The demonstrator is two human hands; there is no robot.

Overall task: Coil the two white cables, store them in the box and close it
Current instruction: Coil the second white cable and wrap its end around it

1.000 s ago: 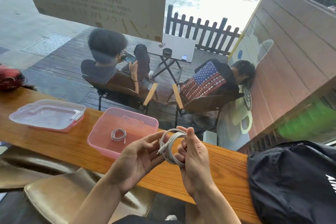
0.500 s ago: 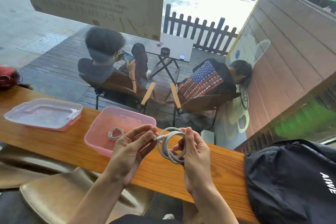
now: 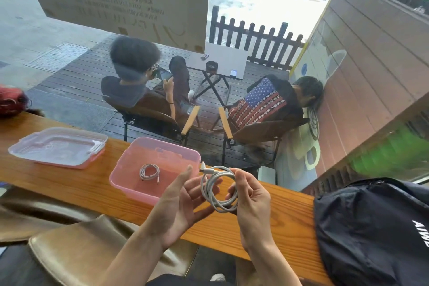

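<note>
Currently right hand (image 3: 251,195) grip pinches the coiled white cable (image 3: 218,189) above the tabletop (image 3: 69,183). Left hand (image 3: 178,202), just left of that grip, released, fingers relaxed. Further left, second coiled cable (image 3: 149,172) lies inside the pink box (image 3: 130,183); lid (image 3: 58,146) well beyond.

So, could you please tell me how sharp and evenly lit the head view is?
Head view: the coiled cable in the right hand is sharp; the pink box too. The street beyond the window is blown out white, the seated person's head is smeared, and wide-angle distortion bends the counter.
</note>
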